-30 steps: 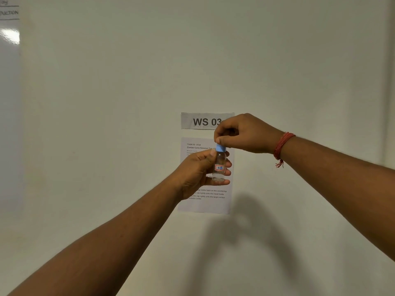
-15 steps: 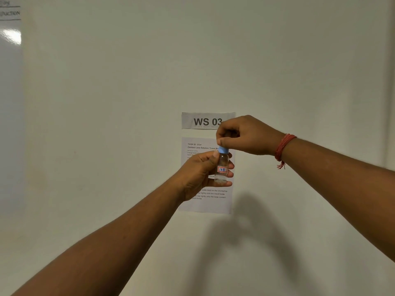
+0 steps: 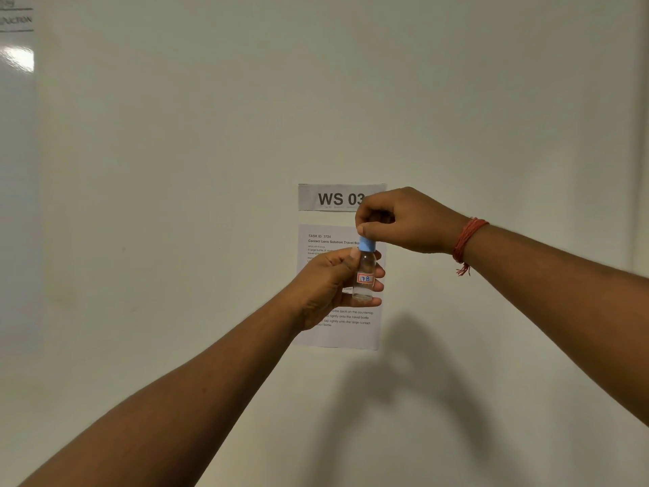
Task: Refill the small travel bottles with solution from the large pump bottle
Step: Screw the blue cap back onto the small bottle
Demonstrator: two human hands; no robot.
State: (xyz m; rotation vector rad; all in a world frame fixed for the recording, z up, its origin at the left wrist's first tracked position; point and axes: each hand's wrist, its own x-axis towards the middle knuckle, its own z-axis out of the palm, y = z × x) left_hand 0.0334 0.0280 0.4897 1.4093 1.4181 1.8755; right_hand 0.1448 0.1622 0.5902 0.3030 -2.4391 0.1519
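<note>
Head view: the left hand (image 3: 326,286) wraps a small clear bottle (image 3: 365,277), held upright before the wall sheet (image 3: 337,332); the right hand (image 3: 404,221) pinches its blue cap (image 3: 367,245). Step probably capping or uncapping; next, twist steadily. The pump bottle is unseen.

Open room: left of, right of and below both forearms, before the plain pale wall (image 3: 175,170).
Obstacles: small clear travel bottle with light blue cap (image 3: 365,272), held upright mid-air between left hand (image 3: 330,286) and right hand (image 3: 407,219); flat printed white paper sheet (image 3: 346,332) and grey "WS 03" label (image 3: 330,197) on the wall behind.
</note>
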